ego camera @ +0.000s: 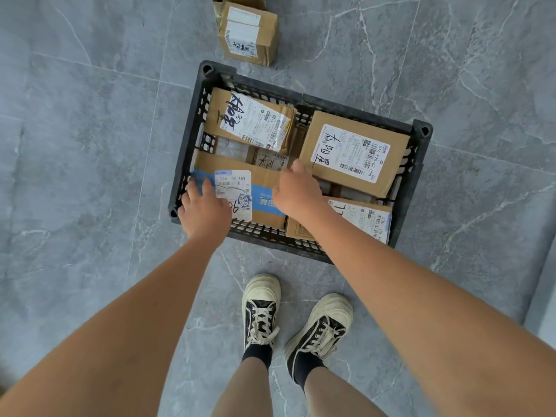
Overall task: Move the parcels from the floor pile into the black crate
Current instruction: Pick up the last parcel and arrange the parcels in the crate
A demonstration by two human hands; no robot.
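Head view. Black slatted plastic crate (pixel 192 139) on grey marble-look floor tiles (pixel 90 145), holding at least four brown cardboard parcels with white shipping labels.

Item in hand: flat brown cardboard parcel with a blue band (pixel 258 182), lying in the crate's near-left corner. Left hand (pixel 204 206) rests on its left end, fingers spread and fairly straight; right hand (pixel 296 191) lies over its right end, fingers hidden, so its hold cannot be told.

Handling, as judged: stiff, light, not fragile-looking; best taken by opposite short edges.

Remaining on floor: small brown cardboard parcel with two white labels (pixel 248 34) just beyond the crate, another behind it at the frame edge.

Both arms reach straight down.
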